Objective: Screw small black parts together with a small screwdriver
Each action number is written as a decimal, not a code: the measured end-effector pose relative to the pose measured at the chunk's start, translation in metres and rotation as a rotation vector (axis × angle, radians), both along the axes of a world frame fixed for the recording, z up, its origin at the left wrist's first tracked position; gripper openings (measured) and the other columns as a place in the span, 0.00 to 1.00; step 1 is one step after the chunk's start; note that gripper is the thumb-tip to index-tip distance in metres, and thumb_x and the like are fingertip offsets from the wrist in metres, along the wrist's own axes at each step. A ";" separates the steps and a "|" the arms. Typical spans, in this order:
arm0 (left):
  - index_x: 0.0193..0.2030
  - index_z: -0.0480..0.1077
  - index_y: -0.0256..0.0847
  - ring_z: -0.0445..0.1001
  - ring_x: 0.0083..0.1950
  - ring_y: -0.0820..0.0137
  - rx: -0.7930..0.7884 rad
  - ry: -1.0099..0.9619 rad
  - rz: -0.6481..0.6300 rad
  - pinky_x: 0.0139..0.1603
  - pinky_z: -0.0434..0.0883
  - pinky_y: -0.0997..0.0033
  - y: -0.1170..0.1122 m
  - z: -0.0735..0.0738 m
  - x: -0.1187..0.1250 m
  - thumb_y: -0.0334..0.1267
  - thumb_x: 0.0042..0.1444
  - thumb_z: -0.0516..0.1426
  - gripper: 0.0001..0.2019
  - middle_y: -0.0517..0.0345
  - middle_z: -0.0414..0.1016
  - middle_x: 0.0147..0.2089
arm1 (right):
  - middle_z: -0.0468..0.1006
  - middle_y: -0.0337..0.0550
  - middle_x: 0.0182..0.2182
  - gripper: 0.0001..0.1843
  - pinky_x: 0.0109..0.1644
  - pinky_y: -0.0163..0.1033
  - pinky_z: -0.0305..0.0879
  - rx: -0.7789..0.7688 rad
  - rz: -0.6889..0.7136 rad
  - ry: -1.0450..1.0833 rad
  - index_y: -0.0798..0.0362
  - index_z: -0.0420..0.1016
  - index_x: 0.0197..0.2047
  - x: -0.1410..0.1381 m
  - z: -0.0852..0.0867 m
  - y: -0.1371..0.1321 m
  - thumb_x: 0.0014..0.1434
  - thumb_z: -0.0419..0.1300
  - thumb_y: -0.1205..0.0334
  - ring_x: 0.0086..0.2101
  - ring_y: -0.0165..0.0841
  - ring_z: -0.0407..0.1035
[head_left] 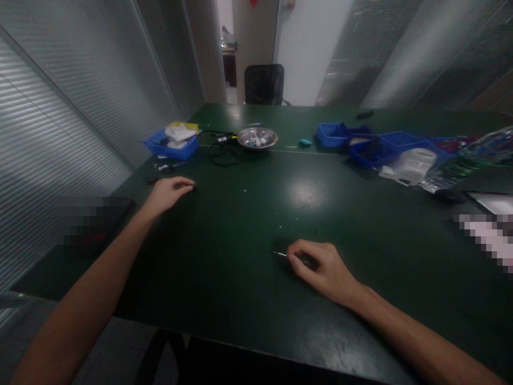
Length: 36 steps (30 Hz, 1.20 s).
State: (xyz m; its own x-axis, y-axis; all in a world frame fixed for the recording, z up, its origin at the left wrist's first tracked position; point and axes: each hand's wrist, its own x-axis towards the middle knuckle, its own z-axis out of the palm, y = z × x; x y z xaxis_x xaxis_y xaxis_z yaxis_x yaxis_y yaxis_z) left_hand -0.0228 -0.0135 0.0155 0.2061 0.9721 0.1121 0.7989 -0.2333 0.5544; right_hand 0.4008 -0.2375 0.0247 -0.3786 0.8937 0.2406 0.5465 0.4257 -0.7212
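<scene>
My right hand rests low over the green table, its thumb and index finger pinched on a thin silvery rod. The rod's tip points left; the rest of it is hidden in the fingers, so its kind does not show. Farther off to the left, my left hand is held with thumb and fingertips together. A small dark thing shows at those fingertips, too small to name. Just beyond that hand lie small dark pieces near a blue bin.
A metal bowl with small white parts stands at the back, beside a black cable. Several blue bins and a white plastic piece sit at the right. A teal object lies between. A dark bag-like shape is at left.
</scene>
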 end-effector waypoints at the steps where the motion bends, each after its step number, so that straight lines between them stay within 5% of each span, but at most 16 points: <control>1: 0.51 0.81 0.47 0.79 0.46 0.61 -0.003 0.005 -0.003 0.53 0.73 0.63 0.000 0.000 -0.001 0.51 0.58 0.62 0.18 0.56 0.82 0.53 | 0.78 0.39 0.29 0.09 0.31 0.35 0.62 0.003 -0.001 -0.001 0.53 0.77 0.38 0.000 0.000 0.000 0.69 0.57 0.61 0.26 0.29 0.70; 36: 0.49 0.82 0.47 0.80 0.46 0.61 -0.072 -0.050 0.038 0.51 0.73 0.64 0.011 -0.005 -0.016 0.51 0.53 0.65 0.19 0.54 0.83 0.49 | 0.79 0.39 0.29 0.10 0.31 0.35 0.64 0.022 0.006 -0.016 0.52 0.77 0.39 0.001 -0.002 0.001 0.70 0.57 0.60 0.25 0.30 0.71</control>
State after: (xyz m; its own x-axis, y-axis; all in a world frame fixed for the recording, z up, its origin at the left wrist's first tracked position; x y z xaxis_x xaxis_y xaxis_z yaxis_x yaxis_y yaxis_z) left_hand -0.0384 -0.0030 0.0103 0.1644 0.9851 0.0508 0.7775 -0.1611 0.6080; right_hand 0.4017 -0.2367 0.0226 -0.3877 0.8861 0.2541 0.5551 0.4445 -0.7031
